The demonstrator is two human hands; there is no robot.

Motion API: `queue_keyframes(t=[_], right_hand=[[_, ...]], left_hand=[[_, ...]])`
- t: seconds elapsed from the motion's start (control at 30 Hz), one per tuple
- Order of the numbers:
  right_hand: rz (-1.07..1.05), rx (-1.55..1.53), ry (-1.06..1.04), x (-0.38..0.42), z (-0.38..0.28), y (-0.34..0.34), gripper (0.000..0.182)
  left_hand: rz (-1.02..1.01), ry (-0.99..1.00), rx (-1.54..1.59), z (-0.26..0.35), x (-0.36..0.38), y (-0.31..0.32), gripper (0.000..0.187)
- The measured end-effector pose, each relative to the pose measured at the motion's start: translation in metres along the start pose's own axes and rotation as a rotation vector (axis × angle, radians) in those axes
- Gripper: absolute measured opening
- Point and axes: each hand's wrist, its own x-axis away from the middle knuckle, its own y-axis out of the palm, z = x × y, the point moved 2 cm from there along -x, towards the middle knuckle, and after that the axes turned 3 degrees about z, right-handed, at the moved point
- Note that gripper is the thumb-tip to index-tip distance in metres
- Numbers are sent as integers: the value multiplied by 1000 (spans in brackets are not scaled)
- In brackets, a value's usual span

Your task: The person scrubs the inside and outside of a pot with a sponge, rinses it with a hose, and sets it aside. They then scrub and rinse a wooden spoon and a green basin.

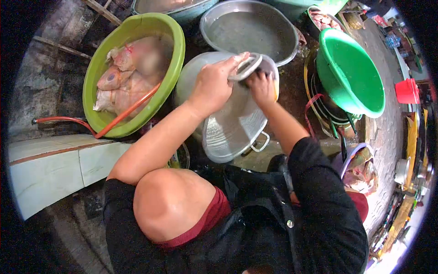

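Note:
A silvery metal pot (219,137) with a handle (260,142) at its near end is tilted in front of me. My left hand (218,81) is closed on the pot's far handle (249,66). Inside the far end, against the wall, is my right hand (263,88), its fingers bent over something dark that I cannot make out. Behind the pot stands a grey basin (292,34) of cloudy water.
At the left, a lime-green basin (179,48) holds large pieces of fish (130,86) with an orange hose (130,112) across it. A green basin (356,73) stands to the right. Beyond it is a red bucket (407,91). Fish pieces (360,176) lie in a pale container lower right.

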Motion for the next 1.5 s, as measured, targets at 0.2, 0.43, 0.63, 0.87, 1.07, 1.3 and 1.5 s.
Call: queue_keyframes(t=[0.2,0.43,0.63,0.87,1.07,1.3,1.5], right_hand=[[-838,-829,138,62,-145,37,64],[170,-2766,1138,-59,-98,-61,36],[513,-2775,1303,-71,-8,-8,37],[-104,-2189,689,3,-197,-19,50],[-420,-140,-277,52,-51,45,30],[-105,-769,196,-38,2,9,68],[-20,-985,524,-37,5,7,43]], left_hand=[[40,61,-79,12,-3,7,55],[64,-25,-11,1,-9,1,44],[92,75,-36,2,-8,-5,51],[-8,-11,28,1,-9,-6,53],[-53,-16,-1,12,0,-11,54],[42,76,-29,3,-1,-8,54],[28,51,-18,-2,0,-6,52]])
